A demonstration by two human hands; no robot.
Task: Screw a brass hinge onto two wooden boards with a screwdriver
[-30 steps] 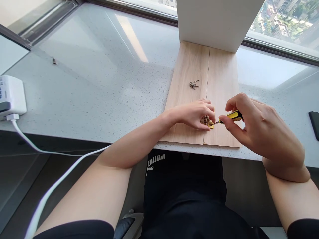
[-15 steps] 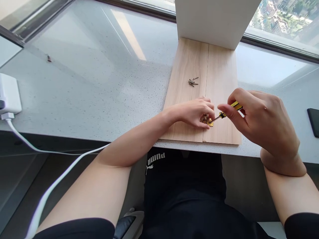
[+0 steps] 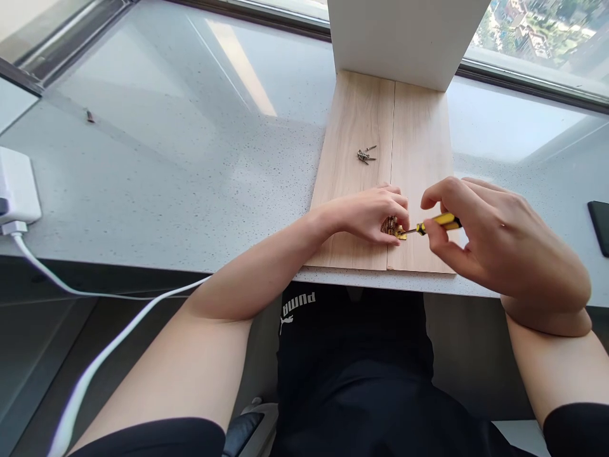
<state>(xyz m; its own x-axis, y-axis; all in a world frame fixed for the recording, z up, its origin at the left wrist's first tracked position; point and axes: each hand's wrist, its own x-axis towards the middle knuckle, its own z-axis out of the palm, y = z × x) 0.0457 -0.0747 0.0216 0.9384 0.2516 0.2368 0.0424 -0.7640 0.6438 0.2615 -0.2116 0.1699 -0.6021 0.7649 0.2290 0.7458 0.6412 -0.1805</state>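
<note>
My left hand [image 3: 373,214] rests on the wooden boards, its thumb and fingers closed around a small brass-coloured hinge [image 3: 401,235] near the seam. Much of the hinge lies hidden under those fingers. To its right, my right hand [image 3: 480,231] holds a screwdriver [image 3: 442,222] with a yellow and black handle, its thumb and forefinger loosely about the grip. The screwdriver's shaft slants low toward the left, and its tip meets the hinge's right leaf. Whether a screw sits under the tip is too small to tell.
Several loose screws [image 3: 365,155] lie on the left wooden board [image 3: 352,108]. Behind the boards stands a white panel [image 3: 404,38]. A white charger [image 3: 19,190] with a cable is at the left, and a dark phone-like object [image 3: 599,227] at the far right of the grey counter [image 3: 214,178].
My right hand has loosened and turned about the screwdriver, whose handle has dropped to a flatter slant. My left hand stays on the hinge. The view has shifted slightly.
</note>
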